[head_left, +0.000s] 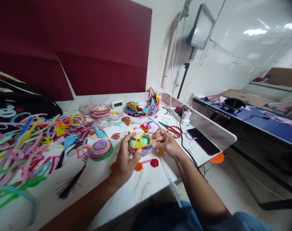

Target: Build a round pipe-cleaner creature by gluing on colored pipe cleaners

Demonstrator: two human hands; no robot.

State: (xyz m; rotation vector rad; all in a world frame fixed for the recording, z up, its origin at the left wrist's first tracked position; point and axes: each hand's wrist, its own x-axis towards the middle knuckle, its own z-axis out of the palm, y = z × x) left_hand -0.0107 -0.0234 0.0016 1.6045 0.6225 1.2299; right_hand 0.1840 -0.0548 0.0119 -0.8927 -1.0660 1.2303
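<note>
While the left hand (129,157) cradles the rainbow craft piece (144,141), thumb on the front and fingers curled round the far side, the right hand (167,144) pinches its edge nearest the scissors (174,129); can't tell if a loose strand end is in that pinch. Craft piece is left of the scissors, slightly nearer the person. To do this well, I'd say grip steady but light so the fuzzy rows don't flatten, press small bits along the rim, and don't drag the yellow loops off the green rounds. Surface: white table (131,199), brown smudges nearer the person than the scissors; purple-topped dome (100,147) left of them, pipe cleaners (20,141) far left, clock (117,104) back left, power strip (183,118) behind, phone (203,141) just right. Room: dark red board (107,45) back left of the scissors, lamp (203,27) higher behind, blue table (261,120) well right
</note>
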